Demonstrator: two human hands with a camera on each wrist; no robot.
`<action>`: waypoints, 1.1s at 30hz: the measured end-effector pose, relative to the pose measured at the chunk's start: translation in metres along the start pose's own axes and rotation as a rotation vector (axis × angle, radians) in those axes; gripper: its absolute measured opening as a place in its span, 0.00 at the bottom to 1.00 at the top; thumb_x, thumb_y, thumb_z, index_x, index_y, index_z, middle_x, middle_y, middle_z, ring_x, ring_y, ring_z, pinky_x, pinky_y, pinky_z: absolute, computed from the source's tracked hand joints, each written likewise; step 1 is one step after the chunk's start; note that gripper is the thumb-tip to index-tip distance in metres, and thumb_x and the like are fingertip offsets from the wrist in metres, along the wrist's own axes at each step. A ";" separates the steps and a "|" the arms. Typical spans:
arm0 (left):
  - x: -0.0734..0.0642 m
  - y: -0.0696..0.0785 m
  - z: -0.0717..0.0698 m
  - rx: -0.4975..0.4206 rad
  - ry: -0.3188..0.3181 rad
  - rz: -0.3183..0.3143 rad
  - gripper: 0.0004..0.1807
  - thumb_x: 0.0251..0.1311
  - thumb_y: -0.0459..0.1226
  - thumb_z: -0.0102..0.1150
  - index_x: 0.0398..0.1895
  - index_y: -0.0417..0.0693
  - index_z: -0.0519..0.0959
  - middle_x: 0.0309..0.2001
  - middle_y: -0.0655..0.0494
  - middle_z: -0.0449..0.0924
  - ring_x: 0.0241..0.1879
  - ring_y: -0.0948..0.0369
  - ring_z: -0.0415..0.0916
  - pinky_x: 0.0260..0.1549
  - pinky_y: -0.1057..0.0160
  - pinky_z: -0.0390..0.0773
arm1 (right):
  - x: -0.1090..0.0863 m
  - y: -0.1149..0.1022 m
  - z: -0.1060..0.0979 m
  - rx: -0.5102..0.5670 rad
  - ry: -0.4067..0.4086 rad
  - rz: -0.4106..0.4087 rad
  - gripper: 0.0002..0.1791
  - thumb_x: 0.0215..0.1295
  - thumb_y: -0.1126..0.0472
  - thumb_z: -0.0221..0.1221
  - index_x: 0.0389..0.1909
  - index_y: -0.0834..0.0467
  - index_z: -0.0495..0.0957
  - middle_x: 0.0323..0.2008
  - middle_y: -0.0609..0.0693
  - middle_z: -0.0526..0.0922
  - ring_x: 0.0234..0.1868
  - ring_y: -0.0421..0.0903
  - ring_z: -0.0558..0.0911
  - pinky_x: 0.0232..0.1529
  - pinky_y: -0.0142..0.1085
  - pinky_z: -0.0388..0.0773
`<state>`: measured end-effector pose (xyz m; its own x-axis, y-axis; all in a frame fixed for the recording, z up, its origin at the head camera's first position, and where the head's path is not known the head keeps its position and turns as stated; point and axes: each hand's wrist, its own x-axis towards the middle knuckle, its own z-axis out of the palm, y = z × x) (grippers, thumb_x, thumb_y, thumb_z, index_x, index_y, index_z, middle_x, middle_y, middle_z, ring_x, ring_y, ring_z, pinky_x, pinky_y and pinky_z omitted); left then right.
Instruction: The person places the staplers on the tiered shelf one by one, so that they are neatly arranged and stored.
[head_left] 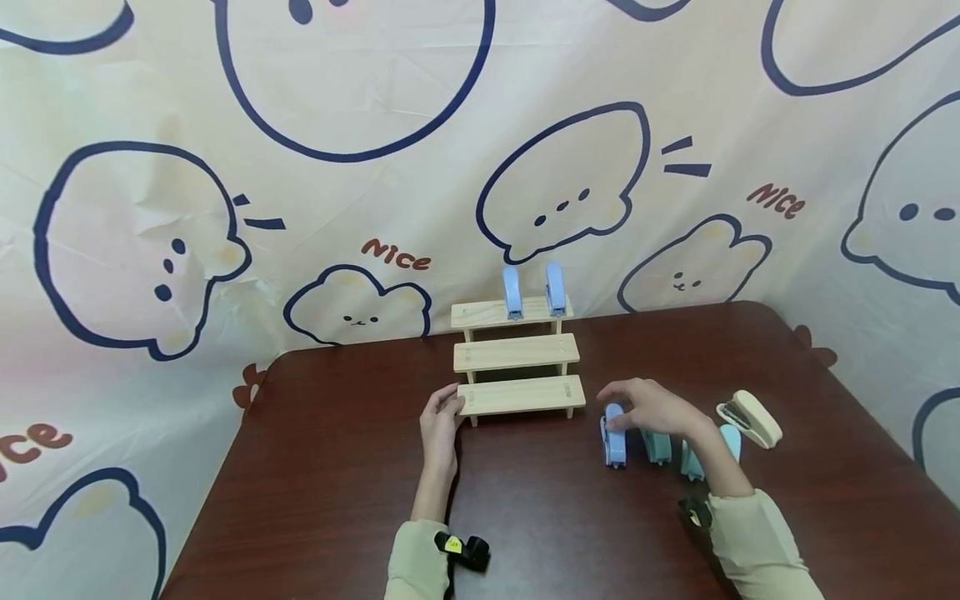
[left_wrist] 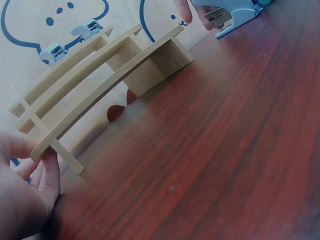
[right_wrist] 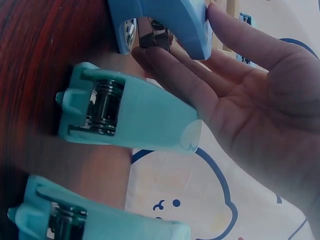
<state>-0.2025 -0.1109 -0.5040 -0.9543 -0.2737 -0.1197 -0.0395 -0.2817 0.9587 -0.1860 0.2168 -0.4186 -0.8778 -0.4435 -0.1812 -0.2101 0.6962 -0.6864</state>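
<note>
My left hand (head_left: 441, 425) pinches the left end of the lowest board of a three-step wooden shelf (head_left: 521, 395), thumb and fingers on either side of the board (left_wrist: 46, 145). Two light-blue staplers (head_left: 512, 292) stand on its top step. To the right of the shelf, my right hand (head_left: 652, 406) grips another blue stapler (head_left: 614, 446) at its front end. In the right wrist view, the thumb presses the back of that stapler (right_wrist: 187, 25) and fingers reach under its jaw. Right beside it is a teal stapler (right_wrist: 145, 112).
Another teal stapler (right_wrist: 125, 217) sits farther right, partly covered by the right forearm in the head view. A cream stapler (head_left: 752, 419) lies beyond it. The dark wooden table (head_left: 555, 517) backs onto a printed cloth (head_left: 360, 208).
</note>
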 end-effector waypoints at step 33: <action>-0.004 0.001 0.003 -0.010 0.027 0.000 0.18 0.70 0.28 0.57 0.61 0.30 0.77 0.47 0.50 0.81 0.41 0.64 0.79 0.42 0.70 0.80 | 0.007 0.009 0.002 -0.020 0.156 0.004 0.04 0.68 0.67 0.65 0.41 0.62 0.79 0.34 0.51 0.80 0.32 0.48 0.75 0.33 0.41 0.74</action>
<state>-0.1993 -0.1076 -0.5019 -0.9459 -0.2987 -0.1268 -0.0362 -0.2912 0.9560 -0.1927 0.2190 -0.4280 -0.9345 -0.3487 -0.0714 -0.2135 0.7098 -0.6713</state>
